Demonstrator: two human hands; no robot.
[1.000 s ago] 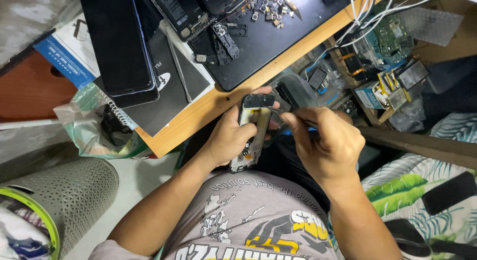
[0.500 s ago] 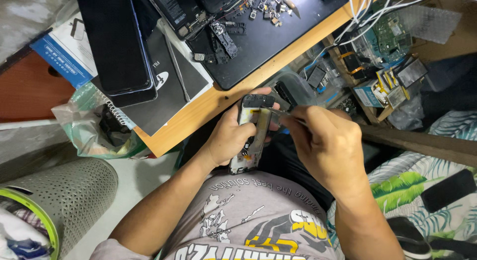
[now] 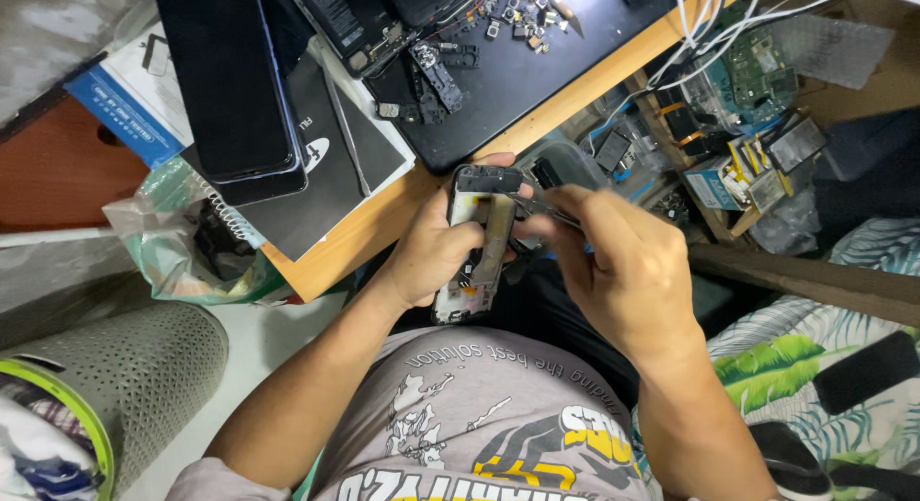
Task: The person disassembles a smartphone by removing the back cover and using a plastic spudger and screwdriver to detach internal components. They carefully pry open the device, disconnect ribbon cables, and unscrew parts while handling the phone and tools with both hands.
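— Metal tweezers (image 3: 546, 210): who holds them?
— Right hand (image 3: 618, 271) pinches them, tips at the opened phone (image 3: 476, 242) just to its left.
— And that phone?
— Left hand (image 3: 431, 257) wraps it, long axis near-to-far, below the wooden desk (image 3: 383, 223) edge.

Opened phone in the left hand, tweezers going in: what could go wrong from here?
1. The opened phone is held by the left hand over the lap, off the wooden desk; a slip could drop it or a loose part.
2. The right hand works thin tweezers inside the body; a jerk might scratch or tear something.
3. Small loose parts on the black mat could easily scatter if knocked.
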